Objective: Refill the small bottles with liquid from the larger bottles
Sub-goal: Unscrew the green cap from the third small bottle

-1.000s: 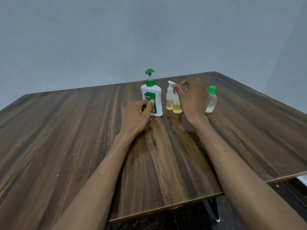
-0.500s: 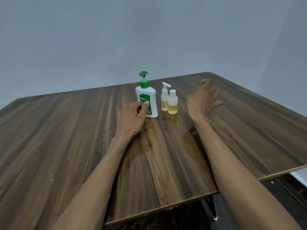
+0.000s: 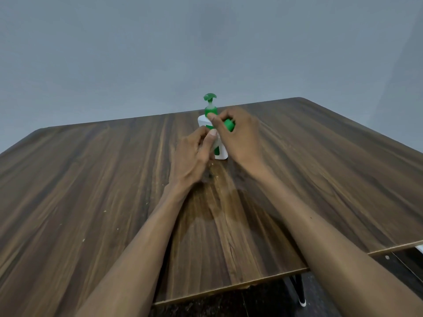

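A white pump bottle with a green pump head stands upright at the middle of the wooden table. Just in front of it both my hands meet around a small clear bottle. My left hand is wrapped around its body, which is mostly hidden. My right hand pinches its green cap, which points up and to the right. The two small bottles with yellow liquid are out of sight behind my right hand.
A darker wet-looking patch lies on the wood between my forearms. The table's near edge runs under my arms, with a black table leg below it. A plain grey wall stands behind the table.
My right hand reached right, took the small green-capped bottle and brought it in front of the pump bottle. My left hand left the pump bottle and closed on the small bottle's body.
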